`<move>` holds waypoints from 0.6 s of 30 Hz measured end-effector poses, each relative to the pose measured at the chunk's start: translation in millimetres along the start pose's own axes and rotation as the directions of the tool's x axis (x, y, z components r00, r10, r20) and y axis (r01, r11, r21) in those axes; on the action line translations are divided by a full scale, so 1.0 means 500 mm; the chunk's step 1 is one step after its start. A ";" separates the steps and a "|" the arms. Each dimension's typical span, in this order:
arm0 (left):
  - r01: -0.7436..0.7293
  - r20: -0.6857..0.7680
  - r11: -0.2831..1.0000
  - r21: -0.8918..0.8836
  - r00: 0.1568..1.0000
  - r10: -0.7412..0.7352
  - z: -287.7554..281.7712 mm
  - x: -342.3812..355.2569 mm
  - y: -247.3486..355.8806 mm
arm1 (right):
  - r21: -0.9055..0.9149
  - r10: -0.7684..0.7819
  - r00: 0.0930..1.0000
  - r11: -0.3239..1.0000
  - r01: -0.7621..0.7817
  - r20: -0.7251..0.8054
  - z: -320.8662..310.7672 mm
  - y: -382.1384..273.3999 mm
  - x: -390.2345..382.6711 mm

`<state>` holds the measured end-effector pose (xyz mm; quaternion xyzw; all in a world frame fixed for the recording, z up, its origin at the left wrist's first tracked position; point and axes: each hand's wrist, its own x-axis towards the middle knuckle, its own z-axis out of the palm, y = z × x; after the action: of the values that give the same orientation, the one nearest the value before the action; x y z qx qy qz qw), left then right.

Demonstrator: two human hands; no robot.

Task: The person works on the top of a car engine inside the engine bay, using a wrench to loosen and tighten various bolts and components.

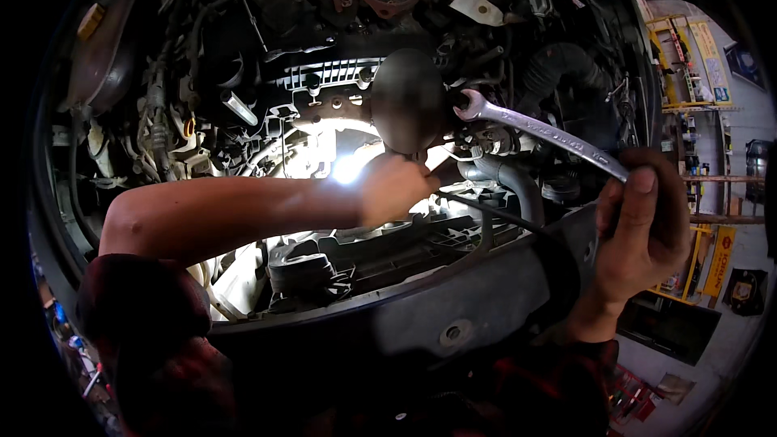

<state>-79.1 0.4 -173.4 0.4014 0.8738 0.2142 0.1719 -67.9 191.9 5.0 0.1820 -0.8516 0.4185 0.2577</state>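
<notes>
My right hand (pixel 643 231) grips a silver open-end wrench (pixel 546 131) by its near end, between thumb and fingers. The wrench slants up to the left over the engine bay, its open jaw beside a blurred dark oval shape (pixel 407 101). My left arm reaches across from the left. The left hand (pixel 396 190) is closed low in the bay, just under that oval, and what its fingers hold is hidden and smeared. A bright light (pixel 348 168) glares beside the left wrist and lights the metal parts behind it.
A ratchet-like tool (pixel 299 50) lies across the engine top, near a long thin rod (pixel 247 4). A metal socket-like tube (pixel 239 108) sits at left. A dark hose (pixel 518 186) curves right of my left hand. The front panel (pixel 486 299) spans the near side. Yellow shelving (pixel 688 65) stands far right.
</notes>
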 end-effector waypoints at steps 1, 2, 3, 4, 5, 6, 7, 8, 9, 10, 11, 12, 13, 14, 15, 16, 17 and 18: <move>0.019 0.078 1.000 -0.010 0.997 -0.018 0.013 0.001 -0.003 | -0.017 0.012 1.000 1.000 -0.012 -0.011 0.002 0.001 -0.001; 0.004 0.089 0.997 -0.079 0.996 0.003 0.027 0.008 0.000 | -0.031 0.023 1.000 0.999 -0.024 -0.020 0.006 0.002 -0.003; -0.019 0.020 0.996 -0.091 1.000 0.021 0.037 0.019 0.001 | -0.044 0.035 0.999 0.998 -0.036 -0.028 0.009 0.004 -0.004; -0.029 -0.008 0.995 -0.096 1.000 0.029 0.045 0.034 0.004 | -0.034 0.034 0.999 0.999 -0.035 -0.013 0.010 0.005 -0.004; -0.044 -0.041 0.993 -0.108 0.998 0.039 0.051 0.051 0.008 | -0.024 0.032 0.999 0.999 -0.032 0.002 0.011 0.007 -0.005; -0.064 -0.021 0.995 -0.080 0.998 0.062 0.053 0.071 0.009 | -0.016 0.029 0.999 0.999 -0.029 0.017 0.011 0.010 -0.004; -0.111 -0.147 0.983 -0.149 0.985 0.089 0.054 0.084 0.013 | -0.007 0.019 1.000 1.000 -0.019 0.007 0.011 0.013 -0.003; -0.146 -0.191 0.980 -0.132 0.974 0.120 0.056 0.097 0.020 | -0.001 0.013 1.000 1.000 -0.013 -0.002 0.010 0.016 -0.004; -0.164 -0.217 0.980 -0.110 0.967 0.137 0.055 0.108 0.026 | 0.006 0.006 1.000 1.000 -0.006 -0.011 0.008 0.018 -0.003; -0.122 -0.174 0.984 -0.131 0.980 0.098 0.055 0.120 0.034 | -0.006 0.006 1.000 1.000 -0.006 -0.021 0.004 0.021 -0.002; -0.080 -0.128 0.986 -0.148 0.990 0.061 0.054 0.129 0.042 | -0.018 0.007 0.999 1.000 -0.007 -0.034 0.000 0.023 -0.001; -0.057 -0.091 0.981 -0.183 0.995 0.041 0.053 0.131 0.045 | -0.030 0.007 0.999 1.000 -0.009 -0.048 -0.005 0.024 0.000; -0.028 -0.080 0.980 -0.195 0.997 0.013 0.052 0.131 0.045 | -0.033 0.007 0.998 0.999 -0.009 -0.057 -0.008 0.026 0.003; -0.021 -0.078 0.974 -0.228 0.997 0.003 0.052 0.129 0.044 | -0.037 0.007 0.998 0.999 -0.009 -0.067 -0.011 0.028 0.006; -0.003 -0.067 0.968 -0.251 0.998 -0.014 0.052 0.127 0.041 | -0.043 0.007 0.997 0.999 -0.010 -0.078 -0.014 0.029 0.008; -0.014 -0.086 0.962 -0.273 0.996 -0.010 0.052 0.126 0.039 | -0.071 0.020 0.995 0.997 -0.027 -0.096 -0.015 0.030 0.011; -0.014 -0.097 0.958 -0.287 0.995 -0.015 0.052 0.123 0.035 | -0.061 0.013 0.996 0.998 -0.019 -0.089 -0.016 0.030 0.013; -0.013 -0.107 0.952 -0.305 0.994 -0.021 0.052 0.121 0.032 | -0.050 0.006 0.997 0.999 -0.010 -0.082 -0.016 0.029 0.015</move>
<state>-94.4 62.9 -194.9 0.3559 0.8392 0.3677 0.1841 -79.2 206.2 4.6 0.1549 -0.8513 0.4051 0.2952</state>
